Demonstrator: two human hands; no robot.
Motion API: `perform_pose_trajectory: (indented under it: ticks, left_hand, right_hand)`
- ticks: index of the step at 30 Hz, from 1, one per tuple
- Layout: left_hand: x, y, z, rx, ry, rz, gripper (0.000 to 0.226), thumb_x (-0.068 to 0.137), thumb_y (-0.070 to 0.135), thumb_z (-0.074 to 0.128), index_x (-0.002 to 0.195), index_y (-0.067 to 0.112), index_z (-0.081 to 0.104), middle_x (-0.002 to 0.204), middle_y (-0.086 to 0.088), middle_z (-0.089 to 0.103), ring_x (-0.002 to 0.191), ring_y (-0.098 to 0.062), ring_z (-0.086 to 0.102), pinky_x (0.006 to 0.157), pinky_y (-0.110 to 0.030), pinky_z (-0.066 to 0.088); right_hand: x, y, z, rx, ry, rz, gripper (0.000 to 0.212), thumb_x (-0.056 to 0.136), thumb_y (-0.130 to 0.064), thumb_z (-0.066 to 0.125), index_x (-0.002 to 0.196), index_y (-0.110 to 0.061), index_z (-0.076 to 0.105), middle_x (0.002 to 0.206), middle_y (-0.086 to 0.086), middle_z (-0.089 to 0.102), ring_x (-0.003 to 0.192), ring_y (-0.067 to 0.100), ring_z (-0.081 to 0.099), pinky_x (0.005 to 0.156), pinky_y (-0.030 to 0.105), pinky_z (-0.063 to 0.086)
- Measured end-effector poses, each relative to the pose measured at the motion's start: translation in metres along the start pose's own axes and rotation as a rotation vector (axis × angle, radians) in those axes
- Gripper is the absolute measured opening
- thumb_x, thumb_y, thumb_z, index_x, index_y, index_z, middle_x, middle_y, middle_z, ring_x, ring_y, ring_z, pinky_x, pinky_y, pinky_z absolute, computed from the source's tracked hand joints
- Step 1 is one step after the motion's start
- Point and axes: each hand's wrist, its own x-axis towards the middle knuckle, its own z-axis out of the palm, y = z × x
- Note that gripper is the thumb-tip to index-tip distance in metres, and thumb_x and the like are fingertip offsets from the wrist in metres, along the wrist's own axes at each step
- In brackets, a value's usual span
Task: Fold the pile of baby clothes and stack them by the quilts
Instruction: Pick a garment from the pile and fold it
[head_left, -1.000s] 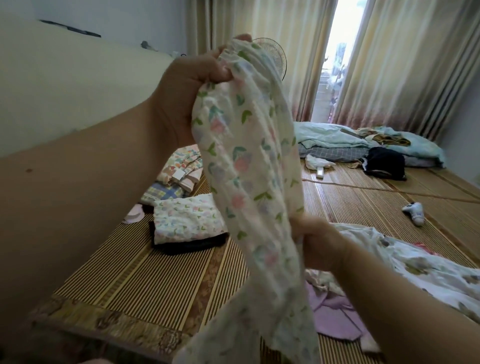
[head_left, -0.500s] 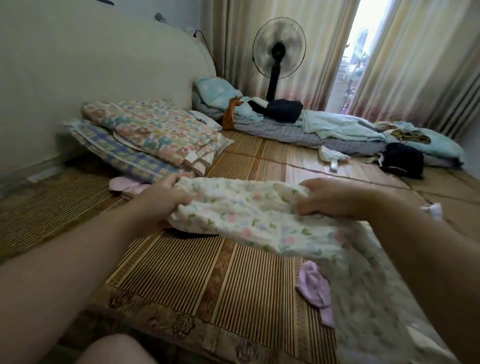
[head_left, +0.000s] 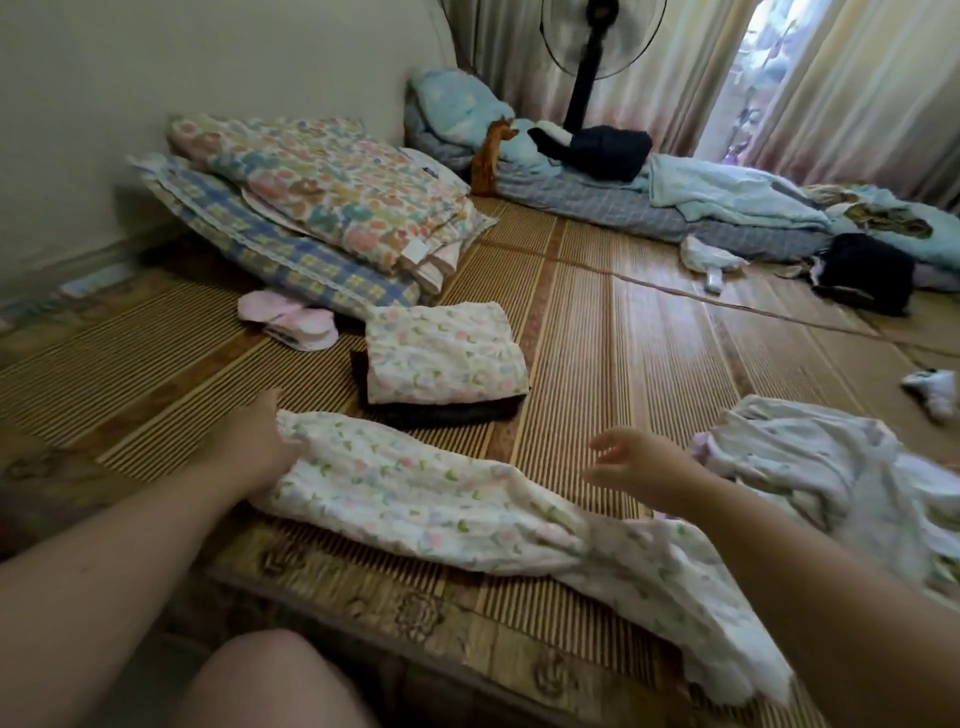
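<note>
The left hand (head_left: 249, 447) lay at the left end of a floral baby garment (head_left: 415, 499), touching its cuff. Its fingers were hidden by the cloth, so whether it gripped could not be told. The right hand (head_left: 644, 462) hovered just above the garment, fingers loose and spread, holding nothing. The garment stretched out across the woven mat (head_left: 623, 338). Just beyond it sat a folded floral piece (head_left: 441, 358) on a dark folded one (head_left: 447, 410), near the stacked quilts (head_left: 322, 208) by the wall. Unfolded clothes (head_left: 810, 467) were heaped to the right.
</note>
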Motion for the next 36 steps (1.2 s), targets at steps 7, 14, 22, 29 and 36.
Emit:
perform_pose_trajectory:
  ticks: [7,14,22,29,36]
  left_hand:
    - [-0.044,0.090,0.049,0.171,0.140,0.510,0.063,0.083,0.040,0.061,0.141,0.031,0.040,0.148,-0.004,0.034,0.134,-0.030,0.026,0.111,-0.047,0.027]
    - [-0.107,0.172,0.108,0.193,-0.243,0.838,0.057,0.087,0.052,0.051,0.141,0.043,0.035,0.154,0.007,0.026,0.142,-0.016,0.013,0.114,-0.052,0.012]
    - [-0.161,0.227,0.099,-0.066,-0.140,1.270,0.113,0.060,0.084,0.055,0.146,0.051,-0.010,0.160,0.014,-0.005,0.146,-0.008,-0.012,0.116,-0.053,-0.004]
    - [-0.165,0.248,0.104,-0.323,-0.263,0.956,0.049,0.089,0.041,0.037,0.134,0.031,0.054,0.140,0.001,0.054,0.130,-0.015,0.046,0.108,-0.044,0.037]
    - [-0.150,0.236,0.089,-0.837,-0.538,0.464,0.030,0.102,0.031,0.039,0.094,0.027,0.067,0.105,-0.008,0.068,0.102,-0.029,0.062,0.094,-0.052,0.048]
  right_hand:
    - [-0.068,0.055,-0.007,-0.350,-0.137,0.127,0.051,0.069,-0.067,0.067,0.113,-0.042,0.061,0.114,-0.020,0.048,0.107,0.010,0.049,0.076,0.025,0.045]
    - [-0.101,0.063,-0.014,-0.355,0.206,0.099,0.025,0.097,-0.033,0.048,0.081,-0.025,0.065,0.080,-0.003,0.065,0.069,0.009,0.057,0.060,0.023,0.046]
    - [-0.107,0.021,-0.070,0.659,0.260,0.232,0.013,0.085,-0.010,0.058,0.079,-0.002,0.066,0.066,0.005,0.062,0.064,0.018,0.056,0.067,0.034,0.051]
    - [-0.097,0.042,-0.039,1.392,-0.073,0.210,0.051,0.101,-0.045,0.035,0.098,-0.006,0.068,0.082,0.012,0.072,0.068,0.023,0.070,0.059,0.031,0.056]
    - [-0.106,0.097,0.024,-0.118,0.058,0.416,0.042,0.071,-0.046,0.076,0.103,-0.023,0.060,0.096,-0.002,0.064,0.084,0.014,0.060,0.077,0.032,0.054]
